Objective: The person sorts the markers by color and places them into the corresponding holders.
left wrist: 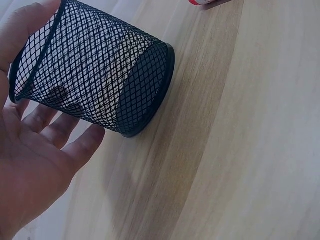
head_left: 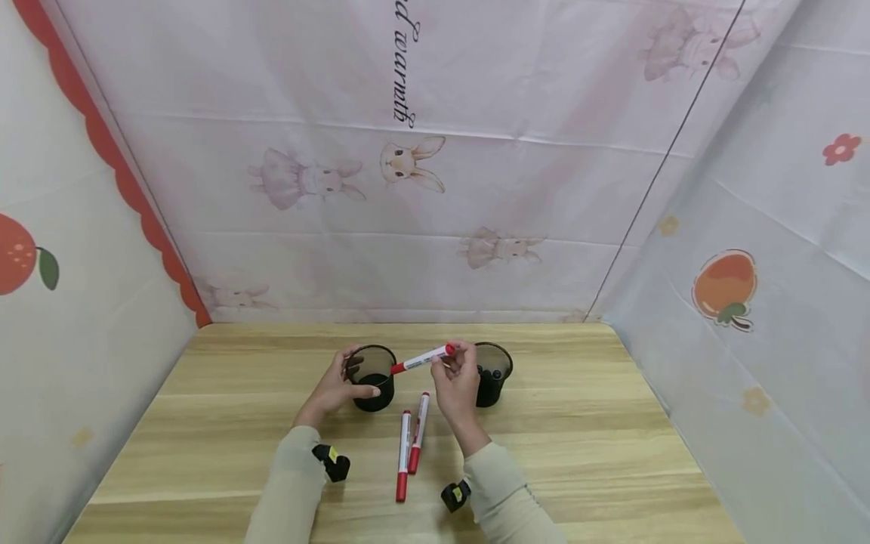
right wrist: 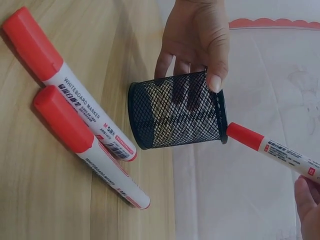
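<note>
My left hand grips a black wire-mesh pen cup from its left side, the thumb at the rim and the fingers around the far wall. In the left wrist view, the cup's mesh wall shows nothing inside. My right hand pinches a red-capped whiteboard marker near its rear end. The marker slants, its red cap right at the cup's rim in the right wrist view. Two more red whiteboard markers, a left one and a right one, lie side by side on the table between my forearms.
A second black mesh pen cup stands just right of my right hand, with several black-ended items in it. The wooden table meets a printed cloth backdrop along its far edge, with cloth walls at both sides.
</note>
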The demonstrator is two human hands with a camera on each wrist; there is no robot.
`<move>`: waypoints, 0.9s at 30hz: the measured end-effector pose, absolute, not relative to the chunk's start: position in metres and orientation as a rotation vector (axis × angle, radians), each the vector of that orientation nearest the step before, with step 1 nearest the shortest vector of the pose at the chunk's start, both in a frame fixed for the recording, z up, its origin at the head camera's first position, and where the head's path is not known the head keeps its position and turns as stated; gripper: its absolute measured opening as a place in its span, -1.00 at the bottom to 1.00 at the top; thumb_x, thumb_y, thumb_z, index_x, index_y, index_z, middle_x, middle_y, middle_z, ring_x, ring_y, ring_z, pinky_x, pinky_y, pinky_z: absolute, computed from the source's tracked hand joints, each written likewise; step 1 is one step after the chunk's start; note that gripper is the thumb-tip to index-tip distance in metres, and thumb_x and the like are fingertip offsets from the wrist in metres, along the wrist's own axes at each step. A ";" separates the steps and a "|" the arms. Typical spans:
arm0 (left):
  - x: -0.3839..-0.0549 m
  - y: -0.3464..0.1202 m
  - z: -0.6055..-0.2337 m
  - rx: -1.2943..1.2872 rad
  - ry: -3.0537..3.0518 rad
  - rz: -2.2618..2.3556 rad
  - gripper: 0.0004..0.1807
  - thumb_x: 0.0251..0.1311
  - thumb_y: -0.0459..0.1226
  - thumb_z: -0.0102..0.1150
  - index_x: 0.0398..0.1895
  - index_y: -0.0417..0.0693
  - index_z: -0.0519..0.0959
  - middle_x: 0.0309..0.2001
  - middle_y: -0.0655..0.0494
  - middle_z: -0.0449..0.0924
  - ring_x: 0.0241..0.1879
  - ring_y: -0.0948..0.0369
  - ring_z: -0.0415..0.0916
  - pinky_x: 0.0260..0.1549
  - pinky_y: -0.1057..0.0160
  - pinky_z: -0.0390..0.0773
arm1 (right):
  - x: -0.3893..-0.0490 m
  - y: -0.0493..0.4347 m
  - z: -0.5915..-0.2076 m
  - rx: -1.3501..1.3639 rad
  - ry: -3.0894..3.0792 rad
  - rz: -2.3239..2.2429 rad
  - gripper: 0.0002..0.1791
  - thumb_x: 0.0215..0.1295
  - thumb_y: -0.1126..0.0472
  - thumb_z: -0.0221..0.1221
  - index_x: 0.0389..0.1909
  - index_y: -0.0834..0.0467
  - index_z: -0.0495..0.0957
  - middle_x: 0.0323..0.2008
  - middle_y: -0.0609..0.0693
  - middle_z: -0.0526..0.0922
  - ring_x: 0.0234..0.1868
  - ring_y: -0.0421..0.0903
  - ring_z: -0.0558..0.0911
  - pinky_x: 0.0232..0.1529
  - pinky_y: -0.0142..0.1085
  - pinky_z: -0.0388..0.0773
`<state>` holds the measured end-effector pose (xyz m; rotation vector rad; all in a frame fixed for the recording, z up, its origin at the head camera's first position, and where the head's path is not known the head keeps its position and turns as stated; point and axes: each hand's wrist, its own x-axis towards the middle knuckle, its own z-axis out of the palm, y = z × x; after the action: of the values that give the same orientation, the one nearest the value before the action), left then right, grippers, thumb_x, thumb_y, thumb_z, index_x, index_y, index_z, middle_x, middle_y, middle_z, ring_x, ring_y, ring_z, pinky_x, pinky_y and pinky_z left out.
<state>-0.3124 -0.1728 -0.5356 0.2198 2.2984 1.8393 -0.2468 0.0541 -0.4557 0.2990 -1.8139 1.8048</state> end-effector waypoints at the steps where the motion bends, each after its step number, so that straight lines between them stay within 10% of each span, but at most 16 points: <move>1: -0.312 -0.173 -0.535 0.220 2.297 1.842 0.03 -0.13 -0.30 0.47 0.38 0.03 0.00 0.32 -0.12 0.11 0.33 -0.06 -0.03 0.19 -0.16 0.09 | -0.247 0.054 -0.456 0.307 -1.811 1.807 -0.67 0.11 0.66 0.05 -0.09 0.50 0.26 -0.25 0.38 0.55 -0.21 0.29 0.58 -0.26 -0.21 0.59; 27: -0.316 -0.176 -0.540 0.246 2.239 1.916 0.07 -0.18 -0.28 0.50 0.38 -0.02 0.00 0.33 -0.21 0.09 0.30 -0.11 0.01 0.22 -0.15 0.02 | -0.250 0.038 -0.467 0.327 -1.955 1.827 -0.73 0.07 0.58 0.19 -0.23 0.50 0.34 -0.32 0.34 0.58 -0.28 0.23 0.61 -0.36 -0.43 0.54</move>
<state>-0.3164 -0.1760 -0.5396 0.2458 2.2388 1.9162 -0.2505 0.0380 -0.4667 0.3271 -1.9552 1.8274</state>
